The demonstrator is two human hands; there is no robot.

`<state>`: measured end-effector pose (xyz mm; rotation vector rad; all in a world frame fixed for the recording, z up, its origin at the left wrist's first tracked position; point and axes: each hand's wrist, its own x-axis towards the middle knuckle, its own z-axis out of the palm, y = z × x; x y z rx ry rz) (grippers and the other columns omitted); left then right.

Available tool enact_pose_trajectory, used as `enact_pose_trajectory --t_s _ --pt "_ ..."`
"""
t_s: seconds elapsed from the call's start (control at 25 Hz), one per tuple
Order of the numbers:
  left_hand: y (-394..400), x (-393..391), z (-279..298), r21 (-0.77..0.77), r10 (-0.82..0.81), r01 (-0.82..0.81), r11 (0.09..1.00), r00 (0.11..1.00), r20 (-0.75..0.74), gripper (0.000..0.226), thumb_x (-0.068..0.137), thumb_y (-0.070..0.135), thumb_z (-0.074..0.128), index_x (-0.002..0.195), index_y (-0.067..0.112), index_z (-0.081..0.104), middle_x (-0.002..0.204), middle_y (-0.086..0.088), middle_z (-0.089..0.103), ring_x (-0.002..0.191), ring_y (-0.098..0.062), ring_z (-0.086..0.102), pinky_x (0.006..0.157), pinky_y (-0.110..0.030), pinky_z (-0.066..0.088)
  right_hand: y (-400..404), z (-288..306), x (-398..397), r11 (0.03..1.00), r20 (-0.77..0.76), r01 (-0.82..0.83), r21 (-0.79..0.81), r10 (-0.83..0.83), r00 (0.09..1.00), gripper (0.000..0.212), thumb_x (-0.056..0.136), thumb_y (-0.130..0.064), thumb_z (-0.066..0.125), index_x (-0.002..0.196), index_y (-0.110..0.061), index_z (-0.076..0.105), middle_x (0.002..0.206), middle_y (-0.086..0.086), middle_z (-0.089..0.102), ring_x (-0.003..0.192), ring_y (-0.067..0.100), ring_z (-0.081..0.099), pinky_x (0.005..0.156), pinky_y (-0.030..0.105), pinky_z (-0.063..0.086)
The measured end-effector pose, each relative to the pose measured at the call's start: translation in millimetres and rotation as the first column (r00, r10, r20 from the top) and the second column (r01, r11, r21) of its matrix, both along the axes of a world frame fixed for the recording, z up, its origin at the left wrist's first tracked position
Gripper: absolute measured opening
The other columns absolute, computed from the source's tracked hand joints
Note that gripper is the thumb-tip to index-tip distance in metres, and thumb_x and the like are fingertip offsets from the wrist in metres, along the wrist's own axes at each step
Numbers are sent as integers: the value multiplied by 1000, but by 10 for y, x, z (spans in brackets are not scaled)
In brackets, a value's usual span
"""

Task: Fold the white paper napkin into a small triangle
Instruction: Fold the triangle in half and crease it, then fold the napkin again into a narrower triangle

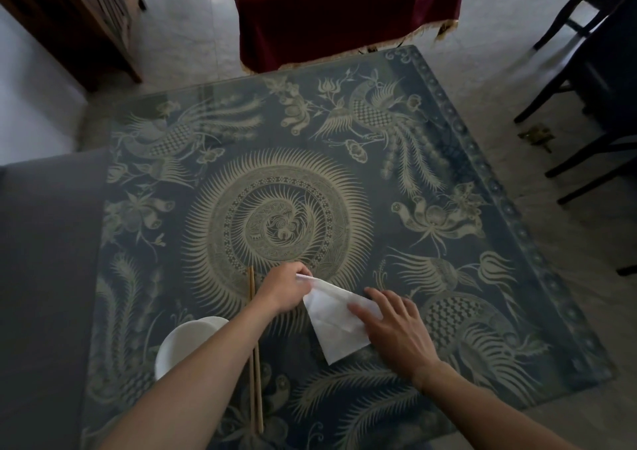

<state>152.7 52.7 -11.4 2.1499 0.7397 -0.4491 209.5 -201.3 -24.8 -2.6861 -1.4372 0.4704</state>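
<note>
White paper napkin (336, 318), lower centre: thin, limp, tears easily; left hand (282, 291) pinches its top corner, right hand (393, 329) presses flat, fingers spread—hold corners, crease gently.

Two bare forearms, no sleeves, left hand (283, 289), right hand (396, 329), no rings or watch visible

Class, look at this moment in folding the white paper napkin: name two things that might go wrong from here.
The left hand pinches one corner of the white paper napkin while the right hand presses it flat with straight fingers; pulling too hard might tear the thin paper or skew the crease. The left forearm lies over the pale wooden chopsticks beside the white round bowl; a careless sweep may knock them.
</note>
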Motion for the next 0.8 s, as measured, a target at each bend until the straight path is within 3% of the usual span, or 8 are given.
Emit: enact_pose_trajectory --t_s 0.12,0.28,0.36,0.52,0.8 --pt "-2 10 20 3 43 -43 999 994 105 5 87 22 67 83 25 66 82 -1 68 75 -19 63 55 -20 41 72 5 -73 999 12 27 -17 -27 1000 68 82 -34 67 143 -31 38 146 11 43 124 35 45 94 49 44" --pt "-52 19 67 141 44 -88 986 955 294 6 87 19 69 85 24 67 85 7 57 76 -13 57 64 -29 43 230 17 -231 996 24 82 35 -83 996 57 87 -38 59 141 -26 43 144 10 45 113 35 52 83 48 49" --pt "-83 -3 121 240 -31 -65 969 926 376 4 88 20 70 88 23 68 85 11 54 74 -9 56 64 -28 45 300 10 -319 995 31 80 56 -82 996 57 87 -39 59 140 -24 46 144 10 47 108 33 54 80 46 51" --pt "-144 -89 184 489 -298 24 872 817 493 12 82 12 76 91 17 69 86 2 58 77 -16 57 66 -29 48 227 -43 -353 995 39 70 71 -73 997 59 86 -44 59 139 -20 47 142 9 49 111 33 53 81 45 52" --pt "-558 -355 145 572 -441 93 815 740 507 24 70 6 78 88 16 68 82 0 60 74 -18 59 67 -29 47 -27 -63 -392 997 22 -8 77 6 1000 53 87 -36 57 135 -14 50 136 5 52 102 29 57 77 42 53"
